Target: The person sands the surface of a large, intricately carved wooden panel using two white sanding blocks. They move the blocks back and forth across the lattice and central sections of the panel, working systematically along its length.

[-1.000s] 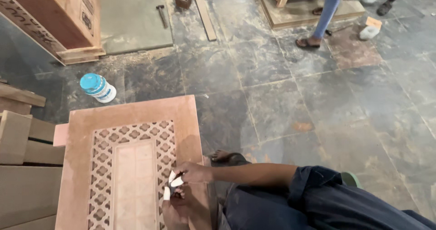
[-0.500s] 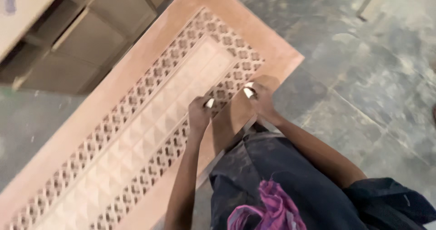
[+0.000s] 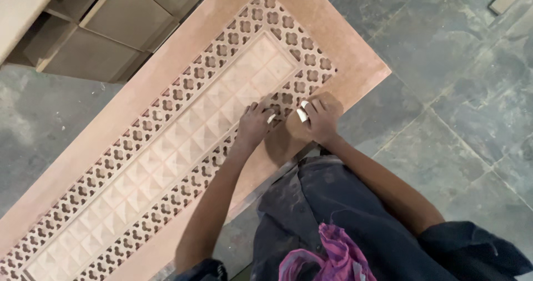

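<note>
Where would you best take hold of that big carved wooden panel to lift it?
Probably by the plain, solid border of the carved panel, near the corner by the right hand, coming in from the outer edge. The border is smooth and unbroken, while the lattice band is pierced and looks fragile. The left hand rests on that lattice. The panel is long, so a second grip farther along seems wise.

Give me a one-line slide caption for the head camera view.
Both hands, left hand and right hand, press small white pieces on a carved lattice wooden panel.
</note>
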